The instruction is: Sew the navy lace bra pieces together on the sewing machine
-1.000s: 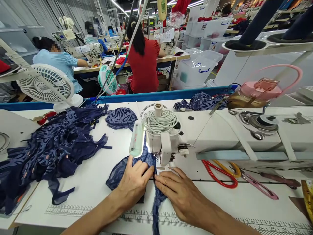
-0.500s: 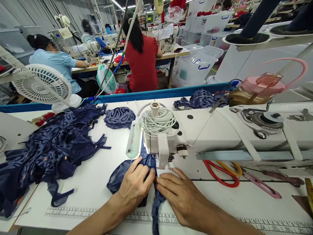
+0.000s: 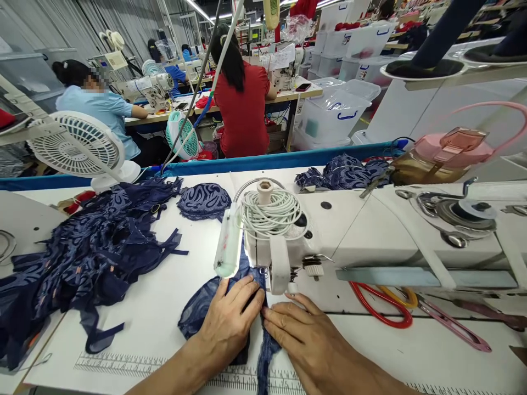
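Sheer navy fabric point(image 3: 196, 308) lies under the sewing machine point(image 3: 280, 269), partly hidden by my fingers. My left hand point(image 3: 231, 318) presses on this fabric just in front of the needle area, fingers bent and close together. On the other side, my right hand point(image 3: 307, 332) has its fingertips at the edge of a narrow navy lace strip point(image 3: 267, 359), which hangs down toward the table's front edge. The tips of both hands almost meet at the seam line. The needle itself is hidden behind the machine head.
A heap of navy lace pieces point(image 3: 102, 241) covers the left side; a patterned cup point(image 3: 205, 201) lies behind. Red-handled scissors point(image 3: 382, 310) and a pink tool point(image 3: 457, 325) are at right. A ruler scale point(image 3: 123, 363) runs along the front. Co-workers sit beyond the blue edge.
The view has shifted slightly, so most things sit a little lower and further right. Both hands stay by the needle area on the fabric, with the left fingers slightly rearranged.
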Demonstrator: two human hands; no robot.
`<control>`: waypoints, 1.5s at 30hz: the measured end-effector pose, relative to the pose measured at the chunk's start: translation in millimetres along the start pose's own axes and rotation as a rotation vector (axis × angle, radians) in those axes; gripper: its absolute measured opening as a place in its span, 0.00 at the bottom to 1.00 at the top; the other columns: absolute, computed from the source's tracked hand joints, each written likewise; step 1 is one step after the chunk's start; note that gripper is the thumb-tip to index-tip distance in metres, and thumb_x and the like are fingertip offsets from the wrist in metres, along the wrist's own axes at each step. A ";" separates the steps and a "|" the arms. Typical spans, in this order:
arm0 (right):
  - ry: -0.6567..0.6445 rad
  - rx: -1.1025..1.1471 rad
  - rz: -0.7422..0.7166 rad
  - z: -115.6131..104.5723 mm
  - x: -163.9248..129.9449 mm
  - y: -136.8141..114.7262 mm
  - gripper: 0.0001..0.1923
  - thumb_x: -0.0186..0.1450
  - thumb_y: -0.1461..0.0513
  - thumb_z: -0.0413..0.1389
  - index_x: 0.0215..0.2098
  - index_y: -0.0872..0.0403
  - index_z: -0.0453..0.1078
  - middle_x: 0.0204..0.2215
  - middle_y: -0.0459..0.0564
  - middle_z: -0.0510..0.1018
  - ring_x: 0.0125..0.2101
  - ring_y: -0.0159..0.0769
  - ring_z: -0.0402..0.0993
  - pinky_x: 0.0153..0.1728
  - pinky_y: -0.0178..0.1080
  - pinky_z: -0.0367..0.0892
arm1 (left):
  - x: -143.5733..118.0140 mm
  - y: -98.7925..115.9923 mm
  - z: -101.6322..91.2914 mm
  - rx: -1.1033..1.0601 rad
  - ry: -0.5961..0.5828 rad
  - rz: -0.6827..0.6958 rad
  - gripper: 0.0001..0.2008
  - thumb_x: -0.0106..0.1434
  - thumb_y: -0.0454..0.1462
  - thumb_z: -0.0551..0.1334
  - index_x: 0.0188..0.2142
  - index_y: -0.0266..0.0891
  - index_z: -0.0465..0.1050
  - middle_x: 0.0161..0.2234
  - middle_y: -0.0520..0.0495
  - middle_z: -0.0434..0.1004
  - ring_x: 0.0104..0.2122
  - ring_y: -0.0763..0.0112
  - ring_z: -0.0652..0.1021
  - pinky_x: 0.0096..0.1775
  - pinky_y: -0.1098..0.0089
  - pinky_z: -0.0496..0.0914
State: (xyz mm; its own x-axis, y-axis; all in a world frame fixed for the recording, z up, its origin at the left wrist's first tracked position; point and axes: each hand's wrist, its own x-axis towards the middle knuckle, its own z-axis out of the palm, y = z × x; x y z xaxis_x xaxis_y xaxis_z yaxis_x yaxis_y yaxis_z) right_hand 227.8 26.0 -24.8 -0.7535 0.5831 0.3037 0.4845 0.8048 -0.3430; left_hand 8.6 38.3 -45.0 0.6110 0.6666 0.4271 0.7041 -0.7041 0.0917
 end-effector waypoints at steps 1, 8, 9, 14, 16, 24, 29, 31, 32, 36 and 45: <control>-0.017 -0.003 -0.006 -3.3 1.4 0.4 0.21 0.62 0.68 0.49 0.53 0.56 0.71 0.50 0.53 0.78 0.49 0.39 0.71 0.63 0.47 0.51 | -1.8 0.1 1.1 -0.009 0.005 -0.010 0.16 0.67 0.27 0.51 0.51 0.34 0.71 0.48 0.41 0.77 0.52 0.59 0.73 0.52 0.56 0.63; -0.009 -0.052 -0.016 -9.9 6.2 6.9 0.23 0.62 0.70 0.50 0.54 0.55 0.70 0.52 0.48 0.77 0.51 0.36 0.70 0.65 0.45 0.43 | 6.9 -11.7 6.7 -0.027 0.033 -0.045 0.17 0.65 0.26 0.51 0.50 0.36 0.71 0.45 0.41 0.78 0.47 0.61 0.76 0.50 0.57 0.64; -0.003 -0.058 -0.006 -7.7 6.2 7.9 0.24 0.61 0.71 0.49 0.55 0.55 0.70 0.53 0.48 0.77 0.49 0.36 0.71 0.65 0.46 0.42 | 10.7 -15.3 8.1 -0.021 0.026 -0.043 0.17 0.65 0.25 0.51 0.49 0.36 0.70 0.45 0.42 0.78 0.45 0.62 0.76 0.49 0.57 0.65; 0.024 -0.072 0.072 1.7 7.8 11.9 0.28 0.61 0.73 0.47 0.58 0.55 0.67 0.54 0.49 0.75 0.45 0.37 0.72 0.65 0.53 0.41 | 26.2 -24.8 10.5 0.007 -0.069 -0.054 0.12 0.62 0.25 0.53 0.40 0.38 0.71 0.39 0.43 0.76 0.38 0.63 0.76 0.37 0.63 0.69; 0.041 -0.072 0.067 2.9 9.0 13.4 0.28 0.62 0.73 0.46 0.59 0.55 0.66 0.53 0.50 0.76 0.46 0.38 0.72 0.65 0.54 0.42 | 29.3 -20.9 4.6 0.038 -0.112 -0.096 0.12 0.62 0.25 0.52 0.39 0.38 0.70 0.38 0.43 0.75 0.37 0.62 0.75 0.36 0.63 0.69; 0.101 -0.041 0.086 8.8 7.9 14.8 0.26 0.64 0.72 0.47 0.58 0.51 0.67 0.53 0.52 0.74 0.49 0.40 0.69 0.63 0.56 0.43 | 22.0 6.5 -20.1 0.280 0.037 -0.128 0.13 0.63 0.24 0.49 0.38 0.36 0.70 0.34 0.42 0.74 0.39 0.59 0.74 0.47 0.53 0.67; 0.075 -0.046 0.102 11.9 4.6 12.5 0.27 0.63 0.71 0.49 0.60 0.51 0.65 0.52 0.50 0.74 0.46 0.38 0.69 0.64 0.54 0.41 | 13.4 -7.4 -5.9 0.063 -0.031 -0.101 0.09 0.67 0.27 0.51 0.38 0.36 0.69 0.30 0.47 0.72 0.32 0.65 0.73 0.41 0.60 0.69; 0.081 -0.049 0.100 12.4 4.9 13.0 0.27 0.64 0.71 0.48 0.60 0.52 0.65 0.51 0.51 0.74 0.46 0.38 0.68 0.64 0.54 0.41 | 12.9 -14.5 -3.6 -0.038 0.018 -0.118 0.07 0.68 0.30 0.54 0.40 0.36 0.69 0.31 0.46 0.72 0.33 0.65 0.73 0.40 0.62 0.68; 0.087 -0.048 0.098 12.6 5.2 13.3 0.26 0.64 0.71 0.48 0.59 0.52 0.66 0.50 0.50 0.74 0.45 0.38 0.68 0.64 0.54 0.41 | 13.6 -16.5 -3.7 -0.060 0.050 -0.111 0.07 0.68 0.30 0.54 0.41 0.37 0.70 0.34 0.45 0.73 0.35 0.65 0.73 0.41 0.63 0.68; 0.110 -0.039 0.090 13.1 5.7 14.1 0.24 0.62 0.70 0.52 0.55 0.48 0.69 0.47 0.48 0.75 0.45 0.38 0.68 0.65 0.55 0.40 | 18.7 -15.3 -6.4 0.001 0.095 -0.024 0.09 0.67 0.27 0.55 0.40 0.38 0.72 0.35 0.45 0.74 0.38 0.64 0.74 0.41 0.62 0.65; 0.157 -0.045 0.077 9.8 6.2 10.9 0.25 0.62 0.71 0.50 0.54 0.47 0.70 0.43 0.49 0.76 0.41 0.37 0.68 0.63 0.57 0.44 | 15.5 -10.9 0.7 0.012 0.138 0.006 0.09 0.67 0.27 0.55 0.42 0.35 0.72 0.28 0.49 0.74 0.30 0.68 0.72 0.49 0.53 0.63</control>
State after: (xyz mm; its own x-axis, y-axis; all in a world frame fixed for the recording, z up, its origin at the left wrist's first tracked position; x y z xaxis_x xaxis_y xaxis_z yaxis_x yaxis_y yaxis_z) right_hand 224.0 37.4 -35.3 -0.6367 0.6503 0.4145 0.5600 0.7594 -0.3313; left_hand 10.7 56.5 -40.0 0.5600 0.6220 0.5473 0.7054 -0.7044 0.0786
